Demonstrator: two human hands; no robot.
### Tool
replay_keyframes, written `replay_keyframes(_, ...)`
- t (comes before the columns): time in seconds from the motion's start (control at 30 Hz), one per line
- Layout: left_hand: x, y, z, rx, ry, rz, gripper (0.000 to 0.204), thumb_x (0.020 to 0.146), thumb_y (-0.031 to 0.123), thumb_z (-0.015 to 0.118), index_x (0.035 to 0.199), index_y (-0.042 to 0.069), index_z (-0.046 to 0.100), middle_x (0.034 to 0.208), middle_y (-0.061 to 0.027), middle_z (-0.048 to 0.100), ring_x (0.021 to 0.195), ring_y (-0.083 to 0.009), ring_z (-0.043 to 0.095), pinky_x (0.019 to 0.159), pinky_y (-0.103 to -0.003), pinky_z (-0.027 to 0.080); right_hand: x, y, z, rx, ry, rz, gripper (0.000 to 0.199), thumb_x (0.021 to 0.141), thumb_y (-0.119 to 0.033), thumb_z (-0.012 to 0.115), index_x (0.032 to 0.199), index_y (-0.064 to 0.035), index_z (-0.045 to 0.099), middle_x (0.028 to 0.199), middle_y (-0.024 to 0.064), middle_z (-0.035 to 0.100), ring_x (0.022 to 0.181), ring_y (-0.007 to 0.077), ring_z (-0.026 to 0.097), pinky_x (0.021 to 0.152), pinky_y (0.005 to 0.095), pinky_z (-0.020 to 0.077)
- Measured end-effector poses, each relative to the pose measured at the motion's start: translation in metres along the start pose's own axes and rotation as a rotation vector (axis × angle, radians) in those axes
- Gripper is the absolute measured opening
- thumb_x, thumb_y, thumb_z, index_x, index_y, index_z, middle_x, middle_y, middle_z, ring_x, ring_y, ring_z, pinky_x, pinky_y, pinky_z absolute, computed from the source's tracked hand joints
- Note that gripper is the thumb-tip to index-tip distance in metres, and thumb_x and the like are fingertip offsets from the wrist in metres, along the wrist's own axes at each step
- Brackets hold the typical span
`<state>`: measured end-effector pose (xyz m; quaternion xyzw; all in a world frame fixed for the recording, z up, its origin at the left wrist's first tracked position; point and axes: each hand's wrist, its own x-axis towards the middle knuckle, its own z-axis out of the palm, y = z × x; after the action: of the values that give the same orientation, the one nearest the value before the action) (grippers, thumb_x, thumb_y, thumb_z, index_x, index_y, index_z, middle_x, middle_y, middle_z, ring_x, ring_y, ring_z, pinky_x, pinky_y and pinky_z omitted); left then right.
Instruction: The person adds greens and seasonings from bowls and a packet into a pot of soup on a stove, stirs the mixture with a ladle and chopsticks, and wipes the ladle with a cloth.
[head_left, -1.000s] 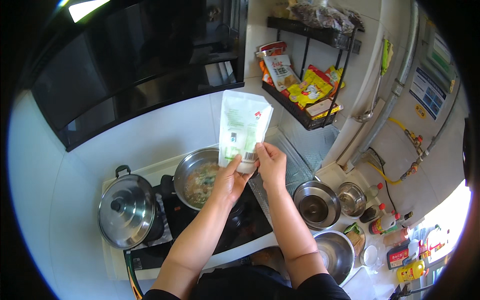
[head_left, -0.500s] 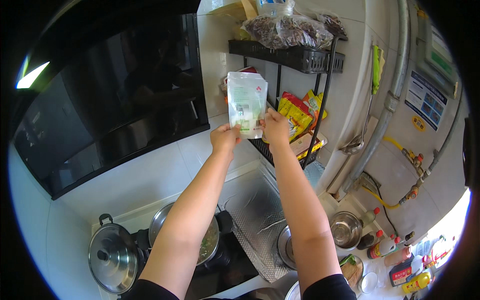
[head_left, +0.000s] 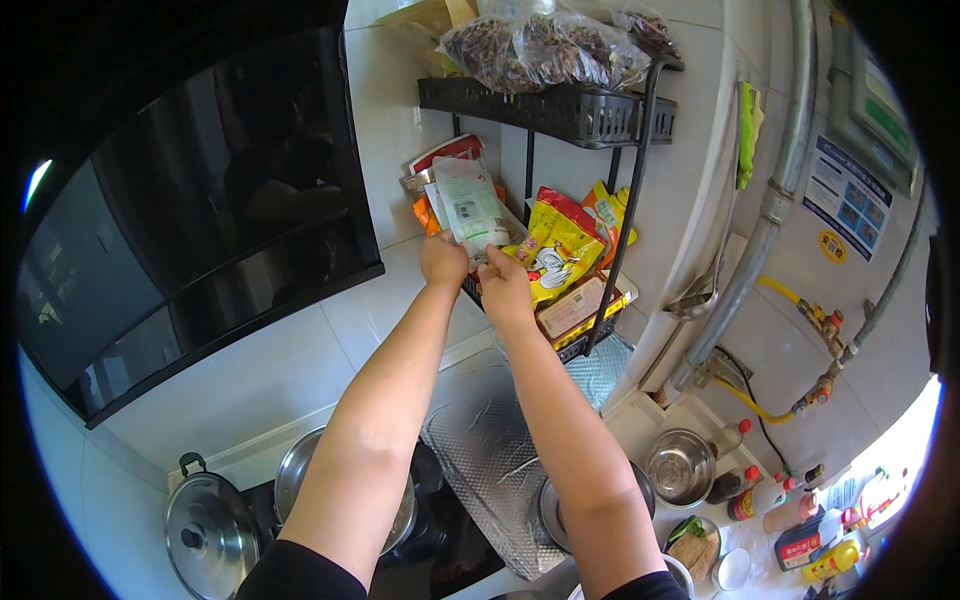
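A white plastic pouch (head_left: 468,200) with green print leans at the left end of the rack's lower basket, among other packets. My left hand (head_left: 445,260) is closed on its lower left corner. At its lower right edge, my right hand (head_left: 507,285) pinches it, most fingertips hidden. Right beside that hand stands a yellow and red bag (head_left: 558,240), with a flat box (head_left: 578,305) below it. Behind the pouch are a red packet (head_left: 447,152) and an orange packet (head_left: 425,215).
The black rack's upper basket (head_left: 540,108) holds clear bags of dark dried food. Below my arms are a pot (head_left: 295,470) on the black stove (head_left: 455,550), a lidded pan (head_left: 205,535) and a steel bowl (head_left: 682,467). Several bottles (head_left: 765,497) stand at right.
Both hands have carried the pouch down and left, from in front of the rack into its lower basket beside the red packet. The view has shifted slightly.
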<state>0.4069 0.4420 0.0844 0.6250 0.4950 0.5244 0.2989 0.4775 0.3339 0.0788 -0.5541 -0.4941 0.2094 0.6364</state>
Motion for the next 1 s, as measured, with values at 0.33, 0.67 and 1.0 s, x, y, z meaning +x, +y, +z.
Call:
replay_keyframes(0.33,-0.102,0.055,-0.046,-0.823,-0.227,-0.275,0.044,0.091,0.026,0.055,0.126,-0.001,0.046,0.115,-0.009,0.056,0.098,-0.0173,0.054,0.086,-0.032,0.042,-0.068,-0.039,0.002,0.27,0.121,-0.11,0.041,0.092,-0.023,0.055,0.118,0.0078,0.054,0.099,0.0075,0.061,0.085,0.0122,0.053,0.078,0.0238,0.0418)
replay_keyframes(0.67,-0.25,0.046,-0.12,-0.915,-0.255,-0.597,0.085,0.086,0.056,0.052,0.146,0.008,0.015,0.151,-0.014,0.017,0.138,-0.0219,0.019,0.11,-0.043,0.017,-0.254,-0.077,-0.008,0.084,0.046,-0.021,0.038,0.09,-0.03,0.056,0.102,0.0051,0.065,0.13,0.0237,0.049,0.123,0.0328,0.043,0.1,0.0376,0.0359)
replay_keyframes(1.0,-0.366,0.031,-0.179,-1.179,-0.32,-0.894,0.081,0.089,0.061,0.042,0.144,0.008,0.018,0.143,-0.0129,0.031,0.128,-0.0214,0.034,0.104,-0.04,0.031,-0.352,-0.078,-0.011,-0.036,0.191,-0.024,0.035,0.08,-0.024,0.068,0.11,-0.0053,0.064,0.127,0.0242,0.051,0.127,0.0332,0.041,0.104,0.0403,0.0298)
